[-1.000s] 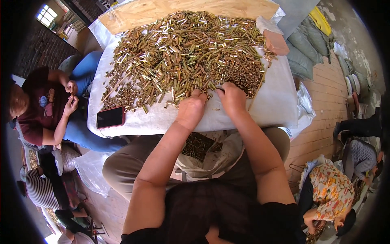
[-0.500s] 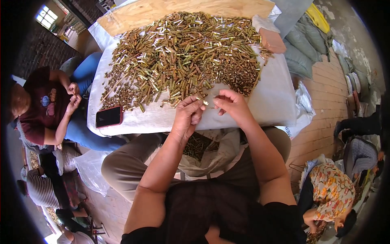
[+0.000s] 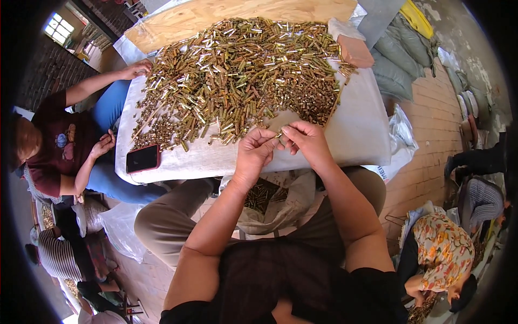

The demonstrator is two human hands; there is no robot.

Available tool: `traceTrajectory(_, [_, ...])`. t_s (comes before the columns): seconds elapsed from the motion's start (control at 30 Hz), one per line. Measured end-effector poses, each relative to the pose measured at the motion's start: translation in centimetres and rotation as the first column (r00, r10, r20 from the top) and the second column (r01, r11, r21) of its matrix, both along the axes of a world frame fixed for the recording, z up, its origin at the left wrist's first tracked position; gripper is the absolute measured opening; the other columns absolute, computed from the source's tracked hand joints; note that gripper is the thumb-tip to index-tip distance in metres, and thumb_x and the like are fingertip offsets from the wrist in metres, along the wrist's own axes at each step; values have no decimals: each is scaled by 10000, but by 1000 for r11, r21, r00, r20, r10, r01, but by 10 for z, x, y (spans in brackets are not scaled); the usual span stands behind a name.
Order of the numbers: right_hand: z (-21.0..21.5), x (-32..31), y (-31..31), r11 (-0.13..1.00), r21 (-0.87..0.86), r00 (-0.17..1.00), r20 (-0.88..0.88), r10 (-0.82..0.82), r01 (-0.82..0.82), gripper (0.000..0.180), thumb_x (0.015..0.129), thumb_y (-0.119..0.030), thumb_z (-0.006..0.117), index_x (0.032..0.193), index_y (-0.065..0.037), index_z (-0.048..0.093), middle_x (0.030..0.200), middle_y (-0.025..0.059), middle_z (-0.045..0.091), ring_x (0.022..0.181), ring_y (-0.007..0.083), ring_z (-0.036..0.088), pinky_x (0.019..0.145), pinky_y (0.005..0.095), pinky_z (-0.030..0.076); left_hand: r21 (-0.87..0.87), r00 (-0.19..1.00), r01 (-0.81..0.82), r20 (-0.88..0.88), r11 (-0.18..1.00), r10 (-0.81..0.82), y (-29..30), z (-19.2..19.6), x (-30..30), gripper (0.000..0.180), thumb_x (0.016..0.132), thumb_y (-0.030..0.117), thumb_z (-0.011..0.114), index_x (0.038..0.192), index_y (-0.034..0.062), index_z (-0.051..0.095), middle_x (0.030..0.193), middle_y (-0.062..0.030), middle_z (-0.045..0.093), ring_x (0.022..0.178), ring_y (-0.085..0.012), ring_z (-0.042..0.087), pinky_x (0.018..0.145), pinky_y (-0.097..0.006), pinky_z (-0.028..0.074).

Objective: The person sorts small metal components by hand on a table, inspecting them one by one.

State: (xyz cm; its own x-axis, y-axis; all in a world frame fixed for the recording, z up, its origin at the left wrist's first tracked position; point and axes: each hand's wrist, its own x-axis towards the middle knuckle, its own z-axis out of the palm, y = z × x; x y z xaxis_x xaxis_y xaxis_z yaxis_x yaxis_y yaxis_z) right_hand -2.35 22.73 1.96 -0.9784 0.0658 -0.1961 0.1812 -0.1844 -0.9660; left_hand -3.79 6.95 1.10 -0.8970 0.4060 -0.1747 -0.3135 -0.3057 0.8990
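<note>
Above the near edge of the table my left hand point(image 3: 254, 152) and my right hand point(image 3: 307, 141) meet, fingertips together. Between them is a small brass-coloured metal piece point(image 3: 279, 135), mostly covered by the fingers. The left thumb and fingers pinch it from one side, and the right thumb and fingers close on it from the other. Just beyond spreads a wide heap of brass-coloured metal tubes point(image 3: 232, 70), some shiny and some rusty. Shorter metal pieces point(image 3: 307, 100) form a patch at the heap's right, and more short pieces point(image 3: 154, 131) lie at its left.
A phone in a red case point(image 3: 143, 159) lies at the table's near left corner. Along the back stands a wooden board point(image 3: 237, 13), with a brick point(image 3: 355, 52) at the right. Below my hands an open sack point(image 3: 294, 202) holds dark pieces. At the left sits a co-worker point(image 3: 51, 146).
My hands have come together, and the right fingers now close on the metal piece the left was holding. The co-worker's hands have parted, one reaching to the heap's far left edge.
</note>
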Motion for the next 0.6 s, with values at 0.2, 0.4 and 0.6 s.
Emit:
traceTrajectory(0.2, [-2,-1,-2,981,191,999,-42,17,-9,197,858,-164,612,765,9,617,602,3,560,505,50,493,442,216,402,-12,999,-42,-16,999,41,-1,1,2,72,866,17,552,931,28,577,710,-54,616,435,-27,347,388,-174,241])
traceTrajectory(0.4, [1,-2,-6,776,623,919,-357,167,101,222,829,-170,620,712,10,565,604,106,542,513,213,512,506,342,413,-46,999,-9,-33,999,8,-7,-2,1,51,869,20,542,909,25,573,698,-53,615,440,-24,355,388,-173,248])
traceTrajectory(0.6, [-14,4,-26,748,646,933,-344,107,152,255,845,-194,587,680,-6,533,645,155,546,581,322,536,541,401,424,-65,997,-77,-15,995,76,-8,-7,4,37,876,34,541,892,21,572,686,-41,607,444,-25,363,392,-173,256])
